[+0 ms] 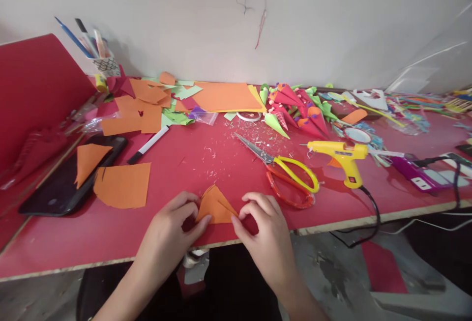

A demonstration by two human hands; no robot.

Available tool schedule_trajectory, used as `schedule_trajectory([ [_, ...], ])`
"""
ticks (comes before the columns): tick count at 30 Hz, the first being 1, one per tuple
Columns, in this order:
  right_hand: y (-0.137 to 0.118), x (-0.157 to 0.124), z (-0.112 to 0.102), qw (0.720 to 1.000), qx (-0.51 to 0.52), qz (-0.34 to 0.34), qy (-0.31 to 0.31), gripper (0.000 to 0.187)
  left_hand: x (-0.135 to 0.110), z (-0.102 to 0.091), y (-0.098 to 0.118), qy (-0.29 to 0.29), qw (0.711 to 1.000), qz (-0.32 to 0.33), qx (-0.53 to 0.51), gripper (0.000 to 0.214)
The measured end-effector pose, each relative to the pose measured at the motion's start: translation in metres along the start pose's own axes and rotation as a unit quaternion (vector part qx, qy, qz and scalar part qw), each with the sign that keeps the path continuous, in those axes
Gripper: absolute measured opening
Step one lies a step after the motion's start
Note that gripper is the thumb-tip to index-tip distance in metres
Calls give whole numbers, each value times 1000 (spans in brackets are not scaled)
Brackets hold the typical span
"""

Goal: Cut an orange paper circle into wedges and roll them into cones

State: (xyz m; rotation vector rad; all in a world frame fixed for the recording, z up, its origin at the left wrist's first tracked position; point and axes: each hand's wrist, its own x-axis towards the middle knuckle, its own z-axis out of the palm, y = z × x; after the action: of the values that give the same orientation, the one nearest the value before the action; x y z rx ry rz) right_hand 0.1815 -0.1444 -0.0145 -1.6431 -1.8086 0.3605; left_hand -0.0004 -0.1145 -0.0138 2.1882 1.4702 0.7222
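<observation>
A folded piece of orange paper [216, 207] lies near the front edge of the red table, its pointed end facing the wall. My left hand [176, 222] pinches its left side between thumb and fingers. The right corner is gripped by my right hand [261, 220], thumb in front and fingers curled behind. A loose flap runs across the paper toward my right hand. Just beyond that hand lie scissors [275, 159] with yellow and red handles. Left of my left hand rests a cut orange sheet [123, 186] with a rounded corner.
A yellow glue gun [341, 154] stands at right, its black cord hanging over the edge. At left are a phone [55, 190] with an orange scrap on it and a marker [148, 145]. Paper cones [295, 107], orange sheets [224, 96] and a pen cup [106, 64] line the wall.
</observation>
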Motion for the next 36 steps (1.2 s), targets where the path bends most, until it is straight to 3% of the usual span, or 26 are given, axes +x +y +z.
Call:
schedule_trajectory([
  [15,4,3,-9,1000,6,-7,-23,20,1,1,-2,-4,998,-1,61,29],
  [20,11,-6,-7,992,17,-124,22,26,-1,1,-3,1,997,8,77,28],
  [25,12,-15,2,966,-53,-251,27,26,-1,1,-3,0,995,18,94,23],
  [30,12,-19,6,959,-88,-266,39,25,-1,3,-3,9,994,24,102,26],
  [36,8,-20,6,960,-120,-251,-3,28,1,4,-2,3,988,11,151,25],
])
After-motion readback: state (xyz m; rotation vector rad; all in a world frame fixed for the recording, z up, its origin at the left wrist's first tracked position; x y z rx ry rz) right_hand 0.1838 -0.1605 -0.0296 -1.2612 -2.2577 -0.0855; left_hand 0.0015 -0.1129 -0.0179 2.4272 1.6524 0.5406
